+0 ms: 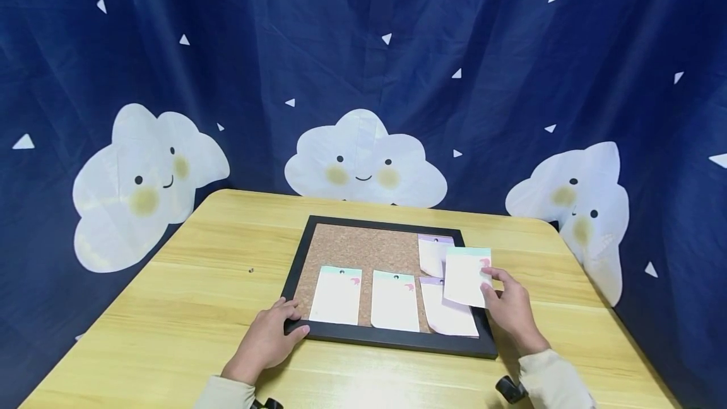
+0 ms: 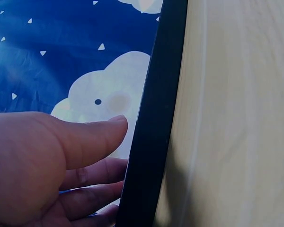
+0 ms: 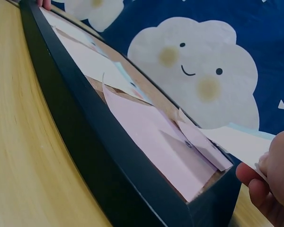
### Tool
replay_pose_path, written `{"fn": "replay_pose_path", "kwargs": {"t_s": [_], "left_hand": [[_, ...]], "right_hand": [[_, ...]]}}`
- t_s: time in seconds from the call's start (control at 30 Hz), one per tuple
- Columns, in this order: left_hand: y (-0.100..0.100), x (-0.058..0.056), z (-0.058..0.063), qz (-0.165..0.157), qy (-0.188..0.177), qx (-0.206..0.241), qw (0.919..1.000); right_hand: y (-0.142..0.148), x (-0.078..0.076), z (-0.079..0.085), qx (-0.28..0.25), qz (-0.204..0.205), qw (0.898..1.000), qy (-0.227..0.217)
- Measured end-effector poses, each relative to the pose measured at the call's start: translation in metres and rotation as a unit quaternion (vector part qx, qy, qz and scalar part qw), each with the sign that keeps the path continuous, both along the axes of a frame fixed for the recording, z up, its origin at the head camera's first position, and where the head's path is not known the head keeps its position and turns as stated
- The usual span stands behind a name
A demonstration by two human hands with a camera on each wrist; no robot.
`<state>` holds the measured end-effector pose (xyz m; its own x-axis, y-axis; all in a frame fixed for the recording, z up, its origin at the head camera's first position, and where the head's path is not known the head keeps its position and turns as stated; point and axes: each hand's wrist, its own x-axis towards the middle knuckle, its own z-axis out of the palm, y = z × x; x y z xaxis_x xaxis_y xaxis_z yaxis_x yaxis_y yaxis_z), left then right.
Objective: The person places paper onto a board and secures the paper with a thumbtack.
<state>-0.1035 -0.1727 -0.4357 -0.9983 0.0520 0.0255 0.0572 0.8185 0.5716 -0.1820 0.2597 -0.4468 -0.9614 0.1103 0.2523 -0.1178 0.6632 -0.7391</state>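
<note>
Thumb and fingers of my right hand pinch the right edge of a white note sheet with a mint-green top band and a pink mark. That sheet is held over the right side of a black-framed corkboard, overlapping two purple-banded notes in the head view. My left hand rests at the board's near-left corner, fingers on the frame and thumb by its front edge. Two green-topped notes, one on the left and one in the middle, are pinned along the near row.
A purple-banded note is pinned at the board's near right, its corner curled up. Behind it is another purple-banded note. A small pin-like piece lies on the wooden table left of the board. A blue cloud-print curtain hangs behind.
</note>
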Motion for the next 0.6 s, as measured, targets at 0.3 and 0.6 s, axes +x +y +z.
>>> {"fn": "replay_pose_path", "kwargs": {"t_s": [0.3, 0.6], "left_hand": [[0.0, 0.001, -0.001, 0.0, 0.003, 0.001, 1.0], [0.0, 0.0, -0.002, -0.003, 0.009, 0.0, 1.0]], "right_hand": [[-0.01, -0.006, 0.0, 0.002, -0.013, 1.0, -0.013], [-0.016, -0.012, -0.001, 0.022, -0.011, 1.0, 0.017]]}}
